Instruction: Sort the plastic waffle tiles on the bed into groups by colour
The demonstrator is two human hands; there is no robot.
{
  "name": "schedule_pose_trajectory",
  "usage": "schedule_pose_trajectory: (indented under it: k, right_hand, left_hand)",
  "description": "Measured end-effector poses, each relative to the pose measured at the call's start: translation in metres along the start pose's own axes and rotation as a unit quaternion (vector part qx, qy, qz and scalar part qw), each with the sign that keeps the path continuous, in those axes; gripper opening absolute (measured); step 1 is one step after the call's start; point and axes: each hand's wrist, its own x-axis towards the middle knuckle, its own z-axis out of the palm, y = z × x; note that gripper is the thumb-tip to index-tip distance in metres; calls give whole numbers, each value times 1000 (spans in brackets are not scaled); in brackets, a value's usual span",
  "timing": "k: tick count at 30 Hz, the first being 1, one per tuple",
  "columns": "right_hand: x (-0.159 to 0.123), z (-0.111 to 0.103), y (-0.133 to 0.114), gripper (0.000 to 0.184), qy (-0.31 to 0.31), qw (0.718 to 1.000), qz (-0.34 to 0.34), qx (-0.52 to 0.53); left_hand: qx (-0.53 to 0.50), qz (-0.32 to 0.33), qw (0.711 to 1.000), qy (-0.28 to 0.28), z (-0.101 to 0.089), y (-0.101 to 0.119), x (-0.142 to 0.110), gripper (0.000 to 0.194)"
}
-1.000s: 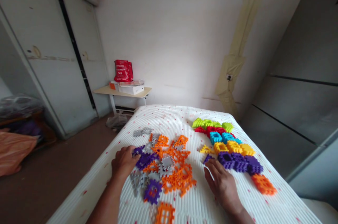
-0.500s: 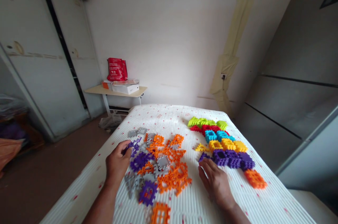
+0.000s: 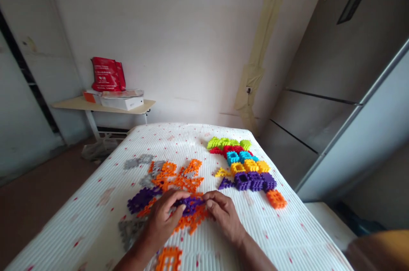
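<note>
Over the loose pile, my left hand (image 3: 164, 217) is closed around purple interlocking plastic pieces (image 3: 191, 206). My right hand (image 3: 226, 216) pinches at the right end of the same purple pieces; how many there are I cannot tell. Orange pieces (image 3: 191, 221) lie just below, partly hidden by both hands. Left of my left hand rest another purple piece (image 3: 142, 199) and some grey pieces (image 3: 128, 232). An orange window-shaped piece (image 3: 169, 258) lies near the front, and more orange pieces (image 3: 179, 182) lie beyond the hands.
Pieces sorted by colour stand in rows on the right: lime (image 3: 226, 143), red (image 3: 232, 149), blue (image 3: 233, 158), yellow (image 3: 249, 165), purple (image 3: 254, 180) and orange (image 3: 276, 199). The white quilted surface (image 3: 255, 232) carries everything. A side table (image 3: 73, 104) stands back left, a fridge (image 3: 306, 92) right.
My left hand has carried purple pieces rightward from the left of the pile. My right hand has left the sorted purple row and met the left over the pile. The view has turned right.
</note>
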Motion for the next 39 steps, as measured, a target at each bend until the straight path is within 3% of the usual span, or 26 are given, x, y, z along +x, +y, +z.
schedule_pose_trajectory:
  k: [2,5,9,11,13,16,18,21,25,30,33,39]
  right_hand:
    - [-1,3,-1,36,-14,1000,1,23]
    - [-1,4,2,35,-3,1000,-9,7]
    - [2,-6,5,32,90,986,-58,-124]
    - [0,-15,3,28,147,954,-103,-241]
    - [-4,-24,2,26,166,899,-154,-375]
    - [-13,-31,2,31,155,811,-201,-527]
    - [-19,-30,5,32,135,785,-206,-568]
    - [-23,-25,9,25,66,797,-180,-573]
    - [-24,-26,6,26,-32,854,-117,-506]
    - [-27,-39,4,36,-9,906,-71,-416]
    - [-28,-39,4,39,2,907,-56,-416]
    - [-26,-26,-1,35,-19,875,23,-484]
  left_hand:
    - [17,42,999,-12,9,4,-2,19]
    - [29,51,998,-14,17,2,-3,21]
    - [37,14,999,17,15,-7,-2,19]
    - [43,-30,998,37,8,-14,-1,18]
    - [52,-83,994,55,1,-22,0,20]
    - [63,-145,984,80,-8,-34,0,26]
    - [69,-164,980,89,-11,-41,1,27]
    - [106,-168,975,98,-14,-44,3,27]
    - [169,-165,967,92,-18,-47,6,26]
    - [193,-175,963,74,-20,-52,7,31]
    - [192,-163,965,78,-19,-50,7,29]
    - [190,-174,964,63,-20,-41,9,32]
